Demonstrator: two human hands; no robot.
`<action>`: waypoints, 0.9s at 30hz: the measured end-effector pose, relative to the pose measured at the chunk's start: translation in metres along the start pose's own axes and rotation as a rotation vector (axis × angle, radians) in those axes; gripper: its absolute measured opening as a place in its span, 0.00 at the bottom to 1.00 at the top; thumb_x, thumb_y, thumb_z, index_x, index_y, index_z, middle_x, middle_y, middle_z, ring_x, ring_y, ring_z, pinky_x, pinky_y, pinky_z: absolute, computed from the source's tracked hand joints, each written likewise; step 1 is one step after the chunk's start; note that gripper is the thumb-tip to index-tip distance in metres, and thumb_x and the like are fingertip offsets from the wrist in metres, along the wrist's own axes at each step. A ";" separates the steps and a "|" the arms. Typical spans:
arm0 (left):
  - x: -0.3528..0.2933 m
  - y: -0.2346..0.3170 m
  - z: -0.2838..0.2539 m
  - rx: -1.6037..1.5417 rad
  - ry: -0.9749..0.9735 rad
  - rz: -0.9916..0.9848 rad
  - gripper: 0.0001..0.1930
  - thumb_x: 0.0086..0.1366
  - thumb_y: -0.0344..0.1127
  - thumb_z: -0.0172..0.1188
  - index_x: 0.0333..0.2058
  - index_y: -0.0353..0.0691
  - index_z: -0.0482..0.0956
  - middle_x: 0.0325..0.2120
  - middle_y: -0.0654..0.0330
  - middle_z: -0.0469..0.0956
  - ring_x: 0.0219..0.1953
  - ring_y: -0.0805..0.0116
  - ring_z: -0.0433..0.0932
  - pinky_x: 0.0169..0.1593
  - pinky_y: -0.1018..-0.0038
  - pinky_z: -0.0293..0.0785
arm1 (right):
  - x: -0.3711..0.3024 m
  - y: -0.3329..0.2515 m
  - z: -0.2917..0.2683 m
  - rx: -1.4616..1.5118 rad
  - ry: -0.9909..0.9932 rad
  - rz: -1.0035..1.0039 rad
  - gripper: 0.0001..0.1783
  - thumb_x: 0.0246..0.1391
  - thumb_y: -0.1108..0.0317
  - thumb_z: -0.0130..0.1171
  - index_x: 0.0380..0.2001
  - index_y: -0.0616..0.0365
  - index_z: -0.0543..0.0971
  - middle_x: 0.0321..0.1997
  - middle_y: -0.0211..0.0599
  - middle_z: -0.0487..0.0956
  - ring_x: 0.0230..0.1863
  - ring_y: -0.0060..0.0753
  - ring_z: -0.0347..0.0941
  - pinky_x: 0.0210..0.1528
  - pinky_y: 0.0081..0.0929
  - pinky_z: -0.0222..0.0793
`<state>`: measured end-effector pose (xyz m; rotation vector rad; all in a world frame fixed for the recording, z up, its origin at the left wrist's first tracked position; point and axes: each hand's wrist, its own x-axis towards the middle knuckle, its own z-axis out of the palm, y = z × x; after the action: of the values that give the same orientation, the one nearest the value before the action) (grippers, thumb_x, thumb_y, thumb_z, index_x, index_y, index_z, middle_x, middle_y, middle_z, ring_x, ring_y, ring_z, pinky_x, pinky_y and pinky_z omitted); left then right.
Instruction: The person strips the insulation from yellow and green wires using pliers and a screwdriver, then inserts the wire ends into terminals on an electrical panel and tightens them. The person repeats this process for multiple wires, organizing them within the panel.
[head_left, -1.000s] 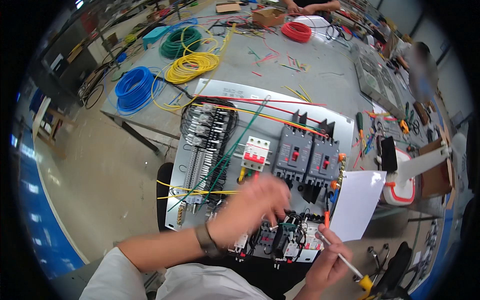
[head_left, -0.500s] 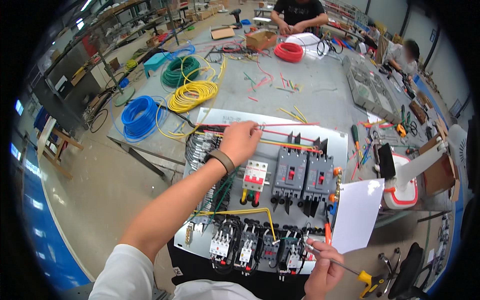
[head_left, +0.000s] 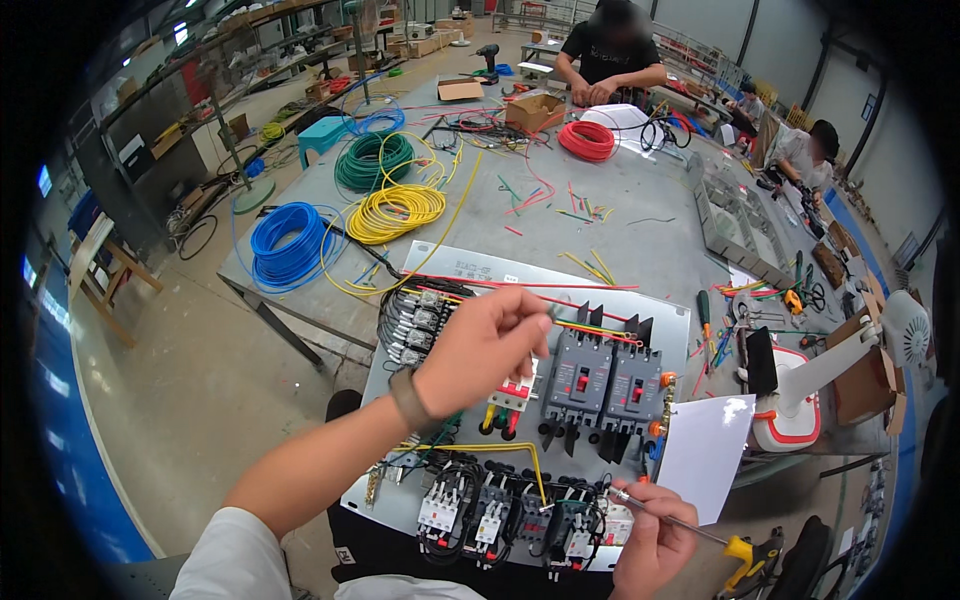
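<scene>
My right hand (head_left: pixel 655 530) grasps a yellow-handled screwdriver with a slim metal shaft (head_left: pixel 690 525) by that shaft, probably for close control of its tip at the near right. My left hand (head_left: pixel 495 340) hovers over the middle of the pale-grey metal mounting panel (head_left: pixel 677 345), thumb and fingers drawn together; I can't tell whether they pinch a wire. The panel lies before me, overhanging the near edge of the grey metal table (head_left: pixel 650 250), which seems to bring the near row of black-and-white contactors (head_left: pixel 437 508) within easy reach.
</scene>
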<state>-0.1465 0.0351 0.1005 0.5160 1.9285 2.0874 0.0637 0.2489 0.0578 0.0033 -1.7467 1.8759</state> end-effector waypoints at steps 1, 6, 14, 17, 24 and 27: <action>-0.018 0.016 0.003 0.012 0.000 -0.020 0.08 0.75 0.32 0.58 0.45 0.33 0.78 0.32 0.60 0.84 0.26 0.80 0.81 0.29 0.81 0.76 | 0.006 -0.001 0.005 0.036 -0.012 -0.019 0.04 0.66 0.78 0.56 0.42 0.63 0.72 0.45 0.58 0.82 0.49 0.53 0.84 0.53 0.42 0.80; -0.073 0.056 0.034 0.028 -0.069 -0.069 0.10 0.73 0.29 0.61 0.49 0.31 0.79 0.32 0.61 0.84 0.26 0.81 0.80 0.28 0.82 0.76 | 0.049 -0.035 0.042 0.080 -0.065 -0.172 0.08 0.62 0.82 0.59 0.41 0.62 0.72 0.45 0.59 0.82 0.49 0.54 0.84 0.54 0.41 0.81; -0.106 0.062 0.050 0.228 -0.066 0.095 0.08 0.71 0.31 0.63 0.45 0.34 0.81 0.28 0.55 0.83 0.27 0.68 0.82 0.32 0.73 0.77 | 0.054 -0.044 0.060 -0.115 -0.149 -0.324 0.09 0.67 0.74 0.60 0.43 0.60 0.69 0.45 0.55 0.81 0.49 0.55 0.84 0.52 0.41 0.82; -0.110 0.064 0.053 0.255 -0.072 0.094 0.08 0.70 0.30 0.64 0.45 0.34 0.80 0.29 0.54 0.83 0.28 0.62 0.84 0.32 0.71 0.77 | 0.052 -0.042 0.059 -0.243 -0.187 -0.413 0.08 0.69 0.75 0.58 0.44 0.61 0.68 0.47 0.58 0.80 0.50 0.54 0.84 0.49 0.37 0.84; -0.112 0.048 0.058 0.134 -0.069 0.072 0.09 0.70 0.28 0.64 0.46 0.33 0.83 0.32 0.60 0.83 0.28 0.79 0.80 0.30 0.80 0.75 | 0.045 -0.033 0.061 -0.242 -0.158 -0.331 0.08 0.71 0.74 0.54 0.46 0.63 0.67 0.50 0.63 0.79 0.48 0.52 0.84 0.49 0.38 0.84; -0.112 0.043 0.052 0.206 -0.068 0.104 0.09 0.69 0.28 0.65 0.46 0.34 0.84 0.33 0.59 0.81 0.31 0.74 0.81 0.32 0.77 0.75 | 0.042 -0.033 0.061 -0.219 -0.177 -0.254 0.08 0.71 0.74 0.52 0.47 0.64 0.66 0.50 0.64 0.79 0.47 0.51 0.84 0.49 0.38 0.84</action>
<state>-0.0209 0.0320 0.1363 0.7351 2.1310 1.9119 0.0197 0.2087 0.1130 0.3020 -1.9603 1.5354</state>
